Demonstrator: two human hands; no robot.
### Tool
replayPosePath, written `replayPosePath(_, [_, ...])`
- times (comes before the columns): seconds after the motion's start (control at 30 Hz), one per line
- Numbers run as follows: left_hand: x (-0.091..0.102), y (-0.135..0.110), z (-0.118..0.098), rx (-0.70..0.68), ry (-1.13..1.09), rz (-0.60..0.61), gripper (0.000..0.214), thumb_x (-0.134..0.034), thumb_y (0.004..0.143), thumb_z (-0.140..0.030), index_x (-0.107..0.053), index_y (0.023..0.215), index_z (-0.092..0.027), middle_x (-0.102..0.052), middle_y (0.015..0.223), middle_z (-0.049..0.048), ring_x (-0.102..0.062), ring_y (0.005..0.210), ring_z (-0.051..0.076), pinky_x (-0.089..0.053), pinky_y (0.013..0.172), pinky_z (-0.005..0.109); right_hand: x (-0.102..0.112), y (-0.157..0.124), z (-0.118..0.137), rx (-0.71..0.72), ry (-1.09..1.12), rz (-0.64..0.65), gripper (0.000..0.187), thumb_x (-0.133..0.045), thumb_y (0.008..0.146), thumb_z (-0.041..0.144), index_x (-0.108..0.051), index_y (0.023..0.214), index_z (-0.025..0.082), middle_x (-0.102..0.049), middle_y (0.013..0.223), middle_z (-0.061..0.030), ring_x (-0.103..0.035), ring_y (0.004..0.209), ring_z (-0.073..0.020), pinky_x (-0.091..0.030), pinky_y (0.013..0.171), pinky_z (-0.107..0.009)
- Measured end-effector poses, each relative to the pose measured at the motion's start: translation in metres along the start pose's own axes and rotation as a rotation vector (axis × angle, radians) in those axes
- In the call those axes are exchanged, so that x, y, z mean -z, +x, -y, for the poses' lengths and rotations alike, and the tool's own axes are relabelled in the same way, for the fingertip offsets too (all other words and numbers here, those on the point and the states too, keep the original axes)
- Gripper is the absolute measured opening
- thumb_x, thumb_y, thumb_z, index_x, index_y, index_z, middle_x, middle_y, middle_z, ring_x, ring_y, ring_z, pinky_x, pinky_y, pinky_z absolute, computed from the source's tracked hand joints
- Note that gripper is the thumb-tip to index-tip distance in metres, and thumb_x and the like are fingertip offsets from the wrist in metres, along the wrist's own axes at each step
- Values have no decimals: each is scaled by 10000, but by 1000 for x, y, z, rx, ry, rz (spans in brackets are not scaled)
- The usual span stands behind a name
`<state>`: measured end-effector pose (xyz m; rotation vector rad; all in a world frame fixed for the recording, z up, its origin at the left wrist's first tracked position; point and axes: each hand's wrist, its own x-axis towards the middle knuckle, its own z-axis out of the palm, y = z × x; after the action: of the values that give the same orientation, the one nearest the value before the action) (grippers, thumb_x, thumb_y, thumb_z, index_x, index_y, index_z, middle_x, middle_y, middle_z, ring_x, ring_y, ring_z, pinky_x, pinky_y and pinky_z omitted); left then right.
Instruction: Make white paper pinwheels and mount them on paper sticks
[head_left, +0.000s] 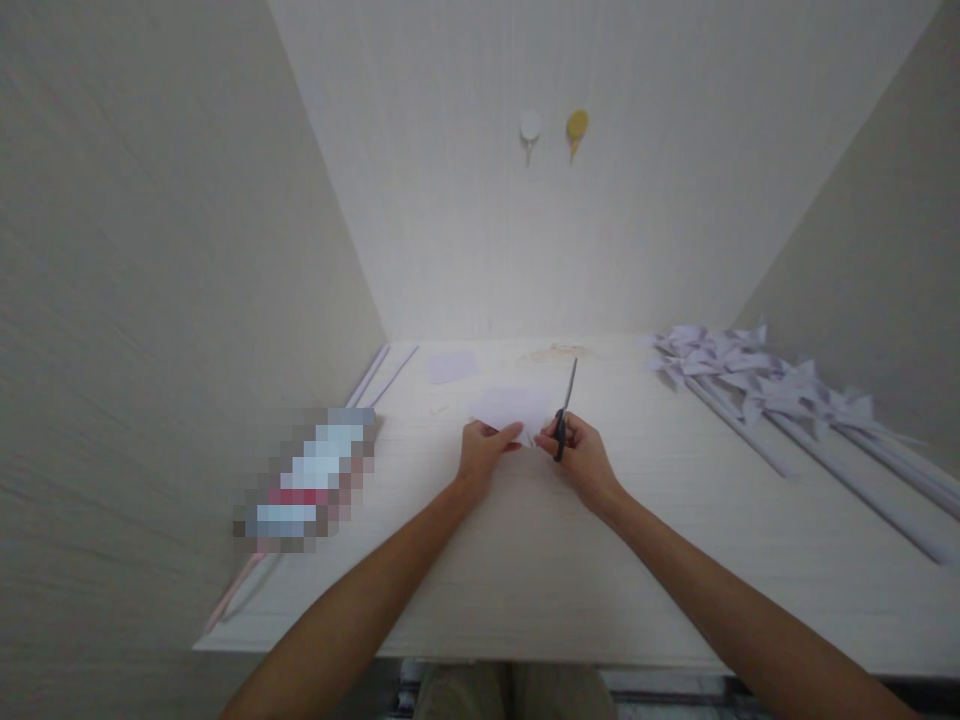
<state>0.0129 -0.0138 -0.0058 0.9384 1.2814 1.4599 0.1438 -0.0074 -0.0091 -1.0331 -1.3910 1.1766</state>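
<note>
A pale sheet of paper (511, 404) is pinched at its near edge by my left hand (484, 452), thumb on top. In my right hand (583, 458) is a pair of scissors (568, 395) with black handles. The blades point away from me and look closed together. My right fingertips are at the paper's near right corner, where a small flap shows; whether they grip it I cannot tell. Another pale paper piece (453, 367) lies flat on the table beyond my left hand.
Several paper pinwheels (776, 385) on rolled paper sticks (847, 485) lie on the right of the white table (465, 590). Thin sticks (369, 372) and a blurred-out object (315, 470) are along the left wall. White (530, 126) and yellow (577, 124) hooks hang on the back wall.
</note>
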Motion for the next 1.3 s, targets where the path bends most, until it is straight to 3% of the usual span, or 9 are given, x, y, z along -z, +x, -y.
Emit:
replayPosePath(0.17, [-1,-4,-2,-22,23,11,226,-697,511,-260,-612,651,-104,-629,604,25,-568,538,123,-450,487,215,-1,0,-2,-11,36,34,309,-662,564,377,-445,645,172,-502,602,41,-463,536,-79,-343,506,-216])
replayPosePath(0.4, [0,-3,-2,-58,113,-36,232,-699,500,-291,-631,629,-110,-647,630,37,-568,538,129,-441,494,227,-1,0,1,-33,27,20,279,-673,562,321,-456,639,164,-523,604,32,-476,551,-82,-353,529,-220])
replayPosePath(0.77, [2,-3,-4,-198,75,66,276,-674,549,-258,-630,786,-125,-663,848,59,-605,764,158,-467,716,278,-1,1,-2,-15,-19,-16,219,-661,570,261,-471,612,161,-508,546,35,-445,501,-78,-331,472,-208])
replayPosePath(0.93, [1,-2,-3,-213,120,27,292,-669,553,-233,-626,823,-132,-663,866,64,-603,801,170,-463,750,305,-1,1,-3,-29,-9,-51,225,-663,565,283,-476,602,163,-522,527,28,-403,439,-64,-278,400,-195])
replayPosePath(1.07, [2,2,-2,-250,215,-75,255,-657,571,-231,-636,807,-135,-660,883,78,-604,815,189,-466,756,320,-1,1,-3,-81,78,-72,255,-647,602,349,-472,617,164,-563,547,15,-364,382,-45,-260,357,-187])
replayPosePath(1.17, [8,6,1,-369,305,-124,171,-618,626,-261,-655,752,-151,-670,826,75,-609,797,200,-466,765,345,-1,2,-3,-109,228,-73,291,-599,652,425,-480,634,160,-588,572,-3,-370,371,-42,-262,341,-183])
replayPosePath(1.3, [21,5,2,-805,364,82,210,-532,714,-312,-661,837,-200,-645,958,79,-568,935,199,-415,861,372,-1,4,0,-185,471,-70,358,-568,648,509,-482,614,163,-538,520,22,-392,365,-47,-277,323,-181])
